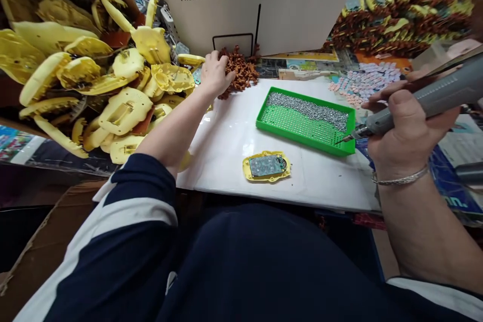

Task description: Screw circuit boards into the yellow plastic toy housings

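My left hand (216, 76) reaches to the left edge of a pile of small brown plastic parts (243, 71), its thumb apart from the fingers. Its fingertips are partly hidden, and I see nothing held in it. My right hand (405, 121) is wrapped around a grey electric screwdriver (439, 90), whose bit points down over the right end of a green tray (302, 137). Small silver screws (307, 108) lie along the tray's far side. In front of me on the white work surface, a yellow plastic housing (247, 171) lies with a circuit board (266, 165) in it.
On the left, a cardboard box spills yellow plastic shells (124, 110). A white carton (241, 5) and a black wire stand (233, 36) rise at the back. Small pale pieces (368, 83) lie right of the tray; yellow and brown assemblies (407, 10) are stacked behind.
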